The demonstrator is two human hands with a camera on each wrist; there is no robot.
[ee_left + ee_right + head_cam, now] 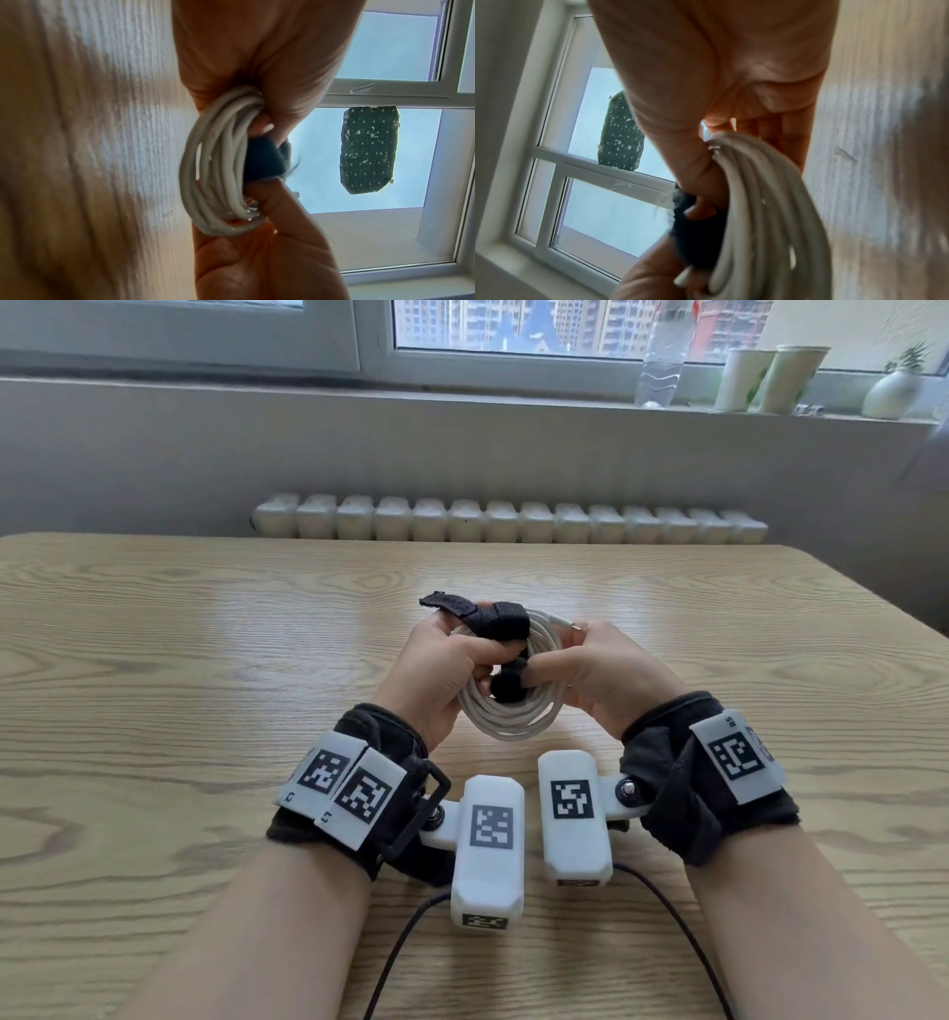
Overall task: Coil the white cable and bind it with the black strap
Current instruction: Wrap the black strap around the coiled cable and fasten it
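The white cable (513,719) is wound into a round coil held upright above the wooden table (205,634). A black strap (493,621) passes over the coil's far side, one flap sticking out to the left, the other end curled in the coil's middle. My left hand (452,660) grips the coil's left side and the strap. My right hand (590,665) grips the right side, thumb on the strap's curled end. In the wrist views the coil (218,166) (770,213) and the strap (264,160) (695,233) sit between both thumbs.
A radiator (508,521) runs behind the table's far edge. On the windowsill stand a clear bottle (662,351), two paper cups (770,377) and a small vase (891,392). Black wires (683,932) trail from the wrist cameras toward the near edge.
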